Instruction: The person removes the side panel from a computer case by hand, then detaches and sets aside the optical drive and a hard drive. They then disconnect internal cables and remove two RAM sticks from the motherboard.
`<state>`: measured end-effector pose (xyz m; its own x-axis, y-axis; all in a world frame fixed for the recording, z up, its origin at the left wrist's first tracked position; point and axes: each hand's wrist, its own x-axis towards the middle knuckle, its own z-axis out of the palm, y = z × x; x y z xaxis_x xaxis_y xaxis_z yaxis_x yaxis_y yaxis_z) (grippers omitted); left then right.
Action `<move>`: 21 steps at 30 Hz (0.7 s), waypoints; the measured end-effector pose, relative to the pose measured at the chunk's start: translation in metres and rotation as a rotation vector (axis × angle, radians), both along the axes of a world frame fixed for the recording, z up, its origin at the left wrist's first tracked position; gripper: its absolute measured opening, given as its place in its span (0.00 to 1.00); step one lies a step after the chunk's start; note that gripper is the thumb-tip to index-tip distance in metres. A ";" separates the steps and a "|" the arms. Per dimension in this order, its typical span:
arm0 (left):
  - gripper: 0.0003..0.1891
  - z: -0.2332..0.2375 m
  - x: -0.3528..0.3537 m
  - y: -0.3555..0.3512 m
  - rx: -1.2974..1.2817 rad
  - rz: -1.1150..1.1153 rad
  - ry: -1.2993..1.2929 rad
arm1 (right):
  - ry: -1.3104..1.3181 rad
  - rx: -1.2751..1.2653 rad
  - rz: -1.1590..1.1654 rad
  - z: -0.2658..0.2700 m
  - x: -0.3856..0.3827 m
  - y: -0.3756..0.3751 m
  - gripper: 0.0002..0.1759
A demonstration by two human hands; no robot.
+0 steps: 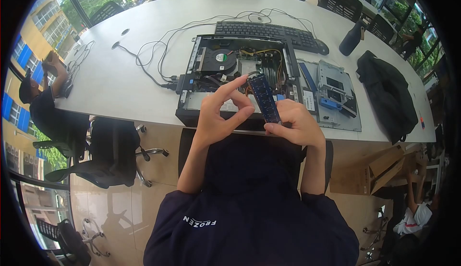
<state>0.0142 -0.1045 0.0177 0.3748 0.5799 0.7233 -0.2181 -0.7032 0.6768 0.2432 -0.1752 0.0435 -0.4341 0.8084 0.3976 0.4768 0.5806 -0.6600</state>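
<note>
A dark blue RAM stick (pixel 263 98) is held up at a slant over the front of an opened desktop computer case (pixel 184 114). My right hand (pixel 301 123) pinches its lower end between thumb and fingers. On the other side, my left hand (pixel 218 115) has its fingers apart, index stretched to the stick's upper end; whether it touches is hard to tell. Inside the case are a round black fan (pixel 222 60), yellow wires and a row of dark slots. Both hands hide part of the front edge.
Behind the case lie a black keyboard (pixel 269 32) and mouse (pixel 321 47). Right of it are a metal panel with a drive bracket (pixel 333 86), a bottle (pixel 351 39) and a black bag (pixel 386 93). Cables (pixel 144 59) run left. A seated person (pixel 53 98) is at the far left.
</note>
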 end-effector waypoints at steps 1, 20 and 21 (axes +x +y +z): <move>0.34 0.000 0.000 0.000 0.009 0.000 -0.002 | -0.001 -0.003 -0.002 0.001 0.000 0.000 0.12; 0.29 0.001 -0.005 -0.003 -0.038 -0.053 -0.014 | 0.018 -0.034 0.000 0.001 0.000 -0.001 0.14; 0.28 0.001 -0.004 -0.003 -0.034 -0.052 -0.014 | 0.018 -0.041 0.002 0.001 0.000 -0.001 0.14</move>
<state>0.0097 -0.1078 0.0186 0.3954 0.5843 0.7087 -0.2631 -0.6672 0.6969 0.2435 -0.1758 0.0445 -0.4287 0.8233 0.3720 0.4635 0.5539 -0.6916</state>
